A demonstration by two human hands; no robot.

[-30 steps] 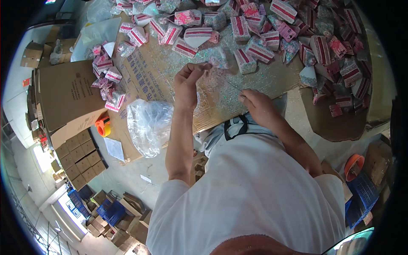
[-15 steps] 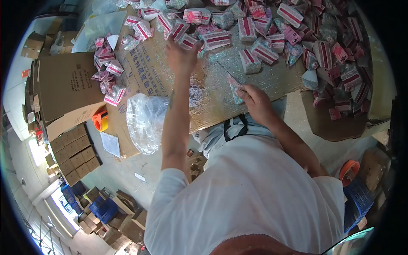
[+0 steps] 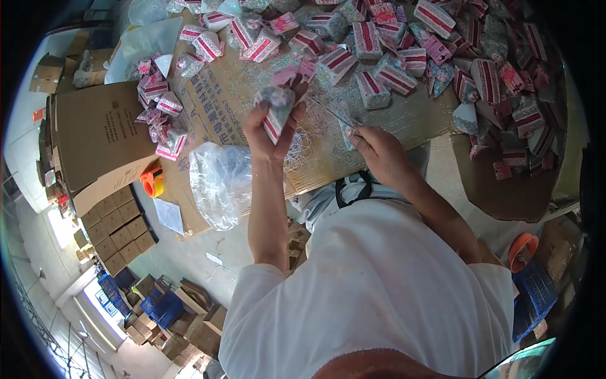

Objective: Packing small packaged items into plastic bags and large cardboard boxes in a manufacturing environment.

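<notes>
It was a packing workshop: stacked cartons, blue crates (on the floor), packets heaped on cardboard.

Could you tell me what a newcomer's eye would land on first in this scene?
First, the heap of small pink, red-striped packets spread over flattened cardboard across the top. At centre, the left hand lifts one such packet, while the right hand pinches a thin stick-like piece. A crumpled clear plastic bag lies left of the left forearm.

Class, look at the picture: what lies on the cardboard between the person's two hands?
Head view: between left hand and right hand lie loose white threads on glitter-strewn cardboard.
</notes>
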